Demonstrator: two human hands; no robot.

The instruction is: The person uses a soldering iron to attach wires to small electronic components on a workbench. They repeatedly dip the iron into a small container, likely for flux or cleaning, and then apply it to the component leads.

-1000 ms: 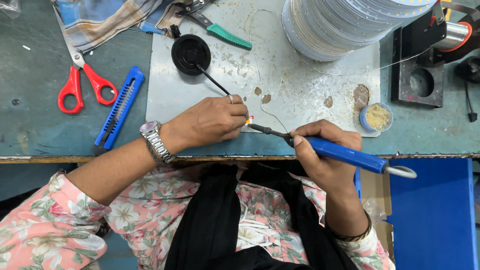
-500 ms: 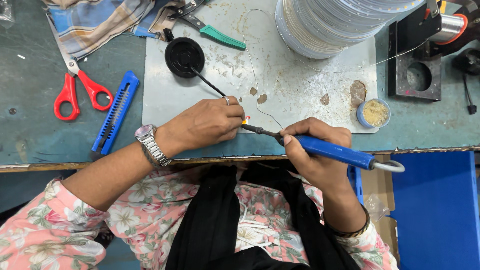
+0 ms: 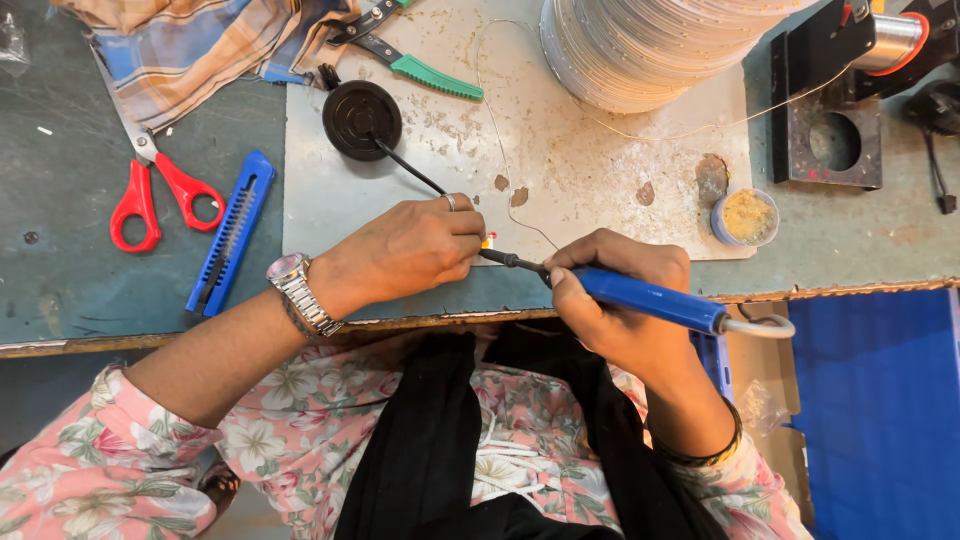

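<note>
Soldering now: my right hand (image 3: 610, 300) grips the blue soldering iron (image 3: 650, 298), fingers wrapped tight, tip at the small part (image 3: 488, 241) my left hand (image 3: 415, 250) pinches near the mat's (image 3: 600, 190) front edge. Next, I judge, calls for steadiness.

Gripped in the right hand (image 3: 615, 300): a blue smooth-plastic soldering iron (image 3: 650, 298) with a dark metal tip. Pinched under the left hand (image 3: 415, 250): a tiny part, material unclear. Beneath both hands, a pale matt metal sheet (image 3: 600, 170), stained and rough with residue. Worn at the left wrist, a shiny steel watch (image 3: 300, 290). Beyond the left hand, glossy red plastic-handled scissors (image 3: 150, 185), a ribbed blue plastic cutter (image 3: 230, 232) and soft checked cloth (image 3: 220, 40).
</note>
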